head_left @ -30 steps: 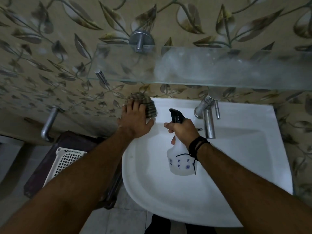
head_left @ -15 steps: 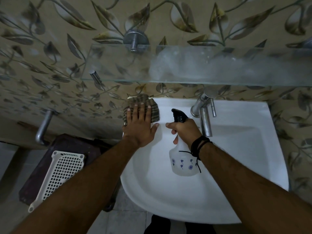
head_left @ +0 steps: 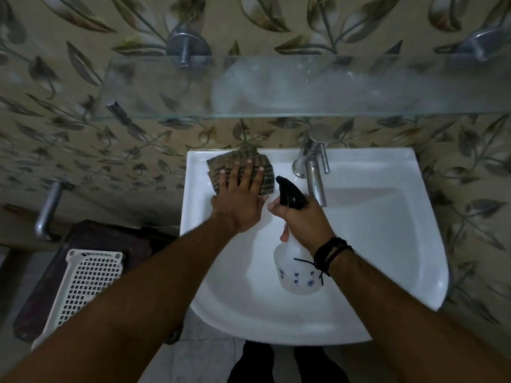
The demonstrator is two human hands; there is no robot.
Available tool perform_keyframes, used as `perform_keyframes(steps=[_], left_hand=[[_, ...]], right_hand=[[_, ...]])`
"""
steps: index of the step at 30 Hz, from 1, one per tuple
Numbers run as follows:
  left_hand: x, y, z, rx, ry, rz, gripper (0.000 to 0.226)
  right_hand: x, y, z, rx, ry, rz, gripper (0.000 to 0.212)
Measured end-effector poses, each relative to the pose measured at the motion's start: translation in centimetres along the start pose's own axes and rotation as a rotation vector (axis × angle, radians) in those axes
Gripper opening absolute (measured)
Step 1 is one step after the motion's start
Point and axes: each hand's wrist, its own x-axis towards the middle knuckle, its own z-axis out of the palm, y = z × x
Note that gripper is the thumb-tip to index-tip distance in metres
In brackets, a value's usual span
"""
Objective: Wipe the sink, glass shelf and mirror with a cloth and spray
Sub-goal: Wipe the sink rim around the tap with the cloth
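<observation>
A white sink point(head_left: 387, 258) hangs on a leaf-patterned wall. My left hand point(head_left: 240, 201) lies flat with straight fingers on a brown striped cloth point(head_left: 221, 168), pressing it onto the sink's back left ledge. My right hand point(head_left: 305, 217) grips the neck of a clear spray bottle point(head_left: 297, 275) with a black trigger head, held over the basin just right of the left hand. A glass shelf point(head_left: 304, 87) with a cloudy wet patch runs along the wall above the sink. No mirror is in view.
A chrome tap point(head_left: 313, 172) stands at the sink's back, close to the bottle's head. Left of the sink, a white perforated basket point(head_left: 83, 283) rests on a dark surface, with a metal pipe point(head_left: 48, 211) on the wall. Shelf brackets point(head_left: 186, 47) protrude above.
My left hand has slid the cloth from the sink's back left corner rightward along the ledge. The right hand with the bottle has stayed in about the same place.
</observation>
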Motion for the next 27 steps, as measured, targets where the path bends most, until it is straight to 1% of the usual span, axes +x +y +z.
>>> perform_keyframes(steps=[3, 6, 8, 10, 11, 14, 17, 19, 21, 24, 25, 27], left_hand=[[0.0, 3.7, 0.8, 0.042, 0.013, 0.063, 0.069], [0.4, 7.2, 1.8, 0.073, 0.044, 0.098, 0.067], [0.3, 9.3, 2.1, 0.086, 0.07, 0.057, 0.072], [-0.1, 10.9, 2.2, 0.047, 0.095, -0.018, 0.076], [-0.3, 11.5, 2.2, -0.035, 0.106, -0.071, 0.076], [-0.3, 13.6, 1.8, -0.401, 0.147, -0.249, 0.076], [0.3, 15.7, 2.4, -0.615, 0.232, -0.366, 0.079], [0.8, 16.3, 3.0, -0.715, 0.266, -0.432, 0.079], [0.9, 16.4, 3.4, -0.705, 0.25, -0.445, 0.077], [0.4, 17.2, 3.2, -0.614, 0.142, -0.4, 0.065], [0.1, 17.5, 3.2, -0.552, 0.105, -0.372, 0.064], [-0.2, 18.0, 3.5, -0.373, 0.072, -0.302, 0.07]], right_hand=[[-1.3, 0.9, -1.9, 0.081, 0.009, 0.008, 0.007], [-2.3, 1.6, -5.0, 0.063, 0.044, 0.003, 0.012], [-2.7, 1.9, -7.6, 0.03, 0.094, -0.007, 0.011], [-2.7, 2.3, -10.4, -0.005, 0.139, -0.01, 0.013], [-2.6, 2.6, -11.7, -0.012, 0.159, -0.008, 0.014], [-2.2, 3.4, -15.1, -0.032, 0.206, -0.004, 0.015], [-2.1, 4.1, -17.4, -0.049, 0.246, 0.004, 0.02], [-1.9, 4.6, -18.4, -0.042, 0.262, 0.013, 0.016], [-1.7, 5.1, -18.9, -0.044, 0.262, 0.018, 0.014], [-1.5, 5.6, -19.3, -0.05, 0.247, 0.024, 0.016], [-1.4, 5.7, -19.4, -0.043, 0.244, 0.025, 0.015], [-1.5, 5.8, -19.3, -0.014, 0.239, 0.026, 0.014]])
